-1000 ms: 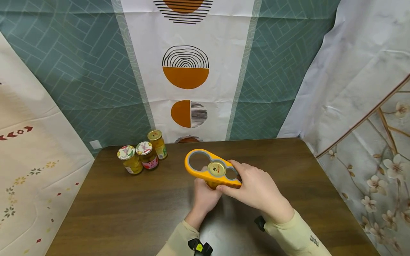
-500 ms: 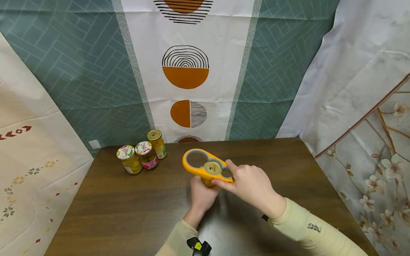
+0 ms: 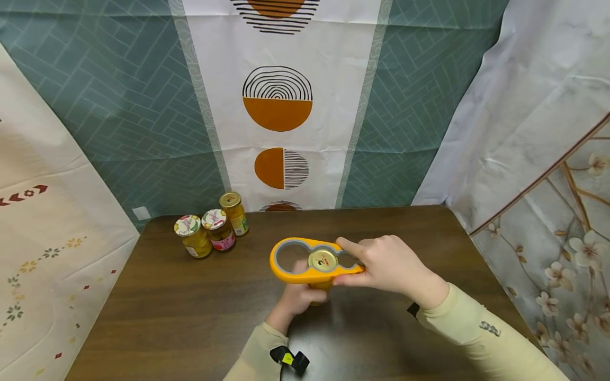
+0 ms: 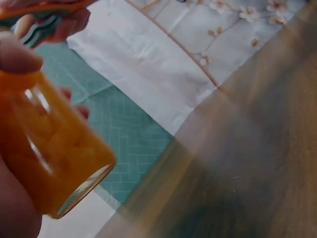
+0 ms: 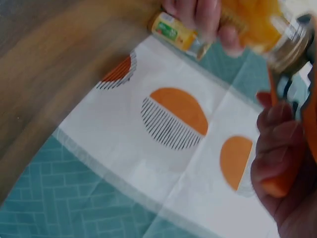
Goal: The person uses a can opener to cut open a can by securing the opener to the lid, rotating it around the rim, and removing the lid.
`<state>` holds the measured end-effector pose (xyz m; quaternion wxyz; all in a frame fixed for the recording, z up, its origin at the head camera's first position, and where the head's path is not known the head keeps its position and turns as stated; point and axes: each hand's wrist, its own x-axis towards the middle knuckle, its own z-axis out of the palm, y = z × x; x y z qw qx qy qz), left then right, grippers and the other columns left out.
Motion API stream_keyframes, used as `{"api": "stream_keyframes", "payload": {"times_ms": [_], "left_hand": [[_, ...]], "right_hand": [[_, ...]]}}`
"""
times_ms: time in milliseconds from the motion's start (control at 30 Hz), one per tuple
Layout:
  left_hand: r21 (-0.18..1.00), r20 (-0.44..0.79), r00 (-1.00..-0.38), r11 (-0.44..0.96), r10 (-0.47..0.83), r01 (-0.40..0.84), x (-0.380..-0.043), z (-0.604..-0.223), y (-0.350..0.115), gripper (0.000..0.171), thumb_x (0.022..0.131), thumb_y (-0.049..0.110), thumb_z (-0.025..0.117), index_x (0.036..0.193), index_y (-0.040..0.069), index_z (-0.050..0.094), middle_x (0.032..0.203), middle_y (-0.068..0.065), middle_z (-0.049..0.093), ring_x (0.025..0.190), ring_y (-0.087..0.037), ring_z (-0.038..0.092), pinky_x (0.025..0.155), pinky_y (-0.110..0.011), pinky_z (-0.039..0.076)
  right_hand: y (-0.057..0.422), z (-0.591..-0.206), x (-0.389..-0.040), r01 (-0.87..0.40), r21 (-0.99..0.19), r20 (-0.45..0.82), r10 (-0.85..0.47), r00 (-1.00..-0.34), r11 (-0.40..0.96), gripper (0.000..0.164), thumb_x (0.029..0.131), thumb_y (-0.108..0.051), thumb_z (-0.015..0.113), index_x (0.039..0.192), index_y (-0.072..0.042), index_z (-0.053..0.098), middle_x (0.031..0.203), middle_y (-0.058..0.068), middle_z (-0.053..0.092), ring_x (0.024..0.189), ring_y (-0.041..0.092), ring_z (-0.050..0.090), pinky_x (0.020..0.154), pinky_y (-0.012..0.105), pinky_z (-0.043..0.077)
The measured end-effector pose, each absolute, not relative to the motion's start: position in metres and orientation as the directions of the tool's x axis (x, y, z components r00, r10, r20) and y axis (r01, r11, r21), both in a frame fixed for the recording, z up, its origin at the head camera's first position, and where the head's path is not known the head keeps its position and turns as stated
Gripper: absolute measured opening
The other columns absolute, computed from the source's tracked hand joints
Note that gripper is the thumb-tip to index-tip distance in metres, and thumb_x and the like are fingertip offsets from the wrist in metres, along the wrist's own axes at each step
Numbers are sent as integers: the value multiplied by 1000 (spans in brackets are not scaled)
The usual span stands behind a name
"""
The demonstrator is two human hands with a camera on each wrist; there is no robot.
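My left hand (image 3: 296, 297) grips a glass jar (image 4: 54, 144) of orange fruit pieces, its fingers curled round the body. The jar is held off the table and looks tilted in the left wrist view. Over its gold lid (image 3: 323, 260) sits an orange jar opener (image 3: 305, 275) with a grey inner lining, the lid in its middle opening. My right hand (image 3: 388, 264) grips the opener's handle end, thumb on the near side and fingers on the far side. Part of my left hand shows through the opener's large loop.
Three more jars stand at the table's back left: one with a patterned white lid (image 3: 188, 226), one with a pink label (image 3: 223, 242), and a tall gold-lidded one (image 3: 235, 214). Behind the brown wooden table (image 3: 190, 312) hangs a patterned cloth (image 3: 329, 106).
The jar and opener have come lower, toward me. The opener has turned from slanting down to the right to nearly level, my right hand swinging right with its handle. The other jars stay put.
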<state>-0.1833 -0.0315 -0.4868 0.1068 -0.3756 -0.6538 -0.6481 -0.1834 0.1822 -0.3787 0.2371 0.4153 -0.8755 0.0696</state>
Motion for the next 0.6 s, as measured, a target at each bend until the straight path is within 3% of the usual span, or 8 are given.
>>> {"api": "stream_keyframes", "payload": {"times_ms": [100,267,600], "left_hand": [[791,597,-650,-209,471,575,-191,-500,-33,46,55,-2,69,100,-2,63,84,-17,66,76,-18,58,73,-31,51],[833,548,-568,-333,615,442,-200,-504,-34,47,62,6,69,107,-1,61,82,-22,66,79,-21,59,81,-32,49],[811,573,-518,-350,635,468,-198,-501,-39,47,61,6,68,107,-2,59,80,-21,66,76,-19,61,71,-30,53]], "right_hand": [[188,-379,-188,-803,83,470,-734,-491,590,73,77,-79,60,113,-17,65,56,-14,34,45,3,31,37,22,31],[193,-379,-192,-839,67,469,-759,-451,540,71,73,-79,63,112,-20,64,59,-16,34,46,1,29,38,20,28],[196,-395,-179,-826,-4,557,-685,-471,564,74,74,-75,65,123,-20,65,62,-17,36,50,-1,33,42,19,34]]}}
